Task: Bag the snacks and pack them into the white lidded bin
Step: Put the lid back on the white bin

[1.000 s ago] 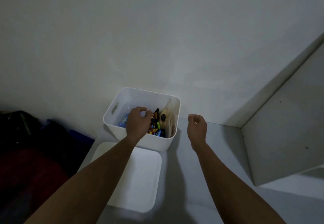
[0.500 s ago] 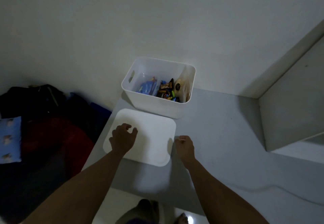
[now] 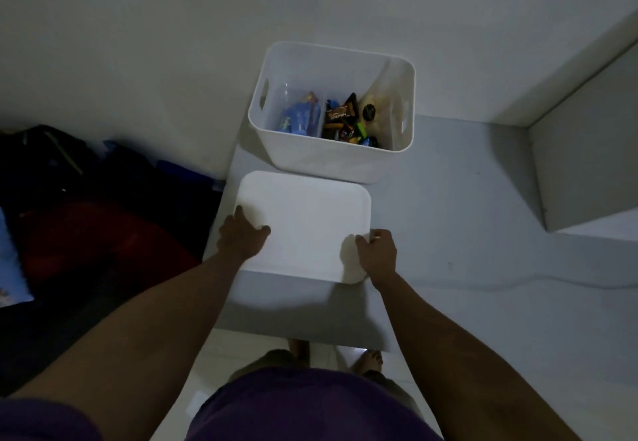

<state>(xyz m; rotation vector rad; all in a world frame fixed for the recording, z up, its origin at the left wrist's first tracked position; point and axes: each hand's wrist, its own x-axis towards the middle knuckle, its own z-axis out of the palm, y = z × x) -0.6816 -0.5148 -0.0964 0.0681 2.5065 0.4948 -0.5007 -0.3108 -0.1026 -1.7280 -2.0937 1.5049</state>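
Observation:
The white bin [image 3: 331, 161] stands open at the back of the grey table, against the wall. Inside it lie bagged snacks [image 3: 340, 121]: blue packets on the left, dark wrappers in the middle, a pale bag leaning on the right wall. The flat white lid [image 3: 305, 223] lies on the table just in front of the bin. My left hand [image 3: 241, 235] grips the lid's left edge, thumb on top. My right hand [image 3: 376, 254] holds its near right corner, fingers curled around the rim.
The grey table [image 3: 466, 219] ends at its left edge beside the lid. Dark and red bags [image 3: 79, 219] are piled on the floor to the left. A grey box-like block [image 3: 587, 150] stands at the right. A thin cable [image 3: 518, 280] runs across the table.
My left hand left the bin and both hands came down to the lid; they now grip its left edge and right corner. The view has tilted downward.

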